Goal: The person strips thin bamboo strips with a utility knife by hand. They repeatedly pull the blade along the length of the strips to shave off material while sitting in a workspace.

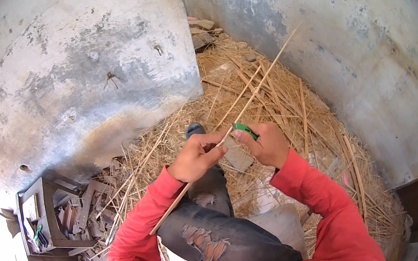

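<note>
My left hand grips a long thin straw-coloured cane stick that runs from by my left sleeve up toward the right wall. My right hand holds a small green-handled tool pressed against the stick, just right of my left thumb. Both hands are close together above my raised knee in torn dark jeans. Red sleeves cover both forearms.
Dry straw and cut cane strips cover the floor in the corner between two stained grey walls. A small wooden stool or frame with scraps stands at lower left. A pale sack lies under my leg.
</note>
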`<state>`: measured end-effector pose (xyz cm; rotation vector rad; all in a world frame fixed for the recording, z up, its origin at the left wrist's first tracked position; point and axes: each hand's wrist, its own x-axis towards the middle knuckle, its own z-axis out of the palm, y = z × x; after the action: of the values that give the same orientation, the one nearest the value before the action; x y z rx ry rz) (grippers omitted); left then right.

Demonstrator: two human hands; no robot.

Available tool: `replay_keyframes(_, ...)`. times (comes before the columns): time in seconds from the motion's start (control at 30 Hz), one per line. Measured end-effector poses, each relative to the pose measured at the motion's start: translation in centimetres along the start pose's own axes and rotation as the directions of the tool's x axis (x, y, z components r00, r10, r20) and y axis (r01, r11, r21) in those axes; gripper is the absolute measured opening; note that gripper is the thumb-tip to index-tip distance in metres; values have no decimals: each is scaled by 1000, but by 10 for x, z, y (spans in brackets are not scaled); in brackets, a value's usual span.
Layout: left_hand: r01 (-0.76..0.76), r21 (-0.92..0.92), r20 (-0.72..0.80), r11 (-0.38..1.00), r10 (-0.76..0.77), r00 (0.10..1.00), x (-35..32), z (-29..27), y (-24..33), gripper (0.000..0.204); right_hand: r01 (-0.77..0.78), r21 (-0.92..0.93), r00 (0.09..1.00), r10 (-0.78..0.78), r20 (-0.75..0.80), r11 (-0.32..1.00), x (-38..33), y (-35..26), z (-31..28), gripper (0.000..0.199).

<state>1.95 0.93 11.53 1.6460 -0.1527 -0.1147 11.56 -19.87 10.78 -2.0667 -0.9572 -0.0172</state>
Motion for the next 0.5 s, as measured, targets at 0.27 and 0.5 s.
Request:
replay_keyframes(0.27, -10, 17, 142, 1000, 7, 990, -3, 9, 20, 49, -485, 377, 705, 608, -365, 789, 75, 248, -127, 68)
replay_keyframes(0.5, 76, -138, -33, 987, -82, 996, 0, -2, -3, 46, -279, 685, 784, 571, -241, 673, 44, 146, -99, 48)
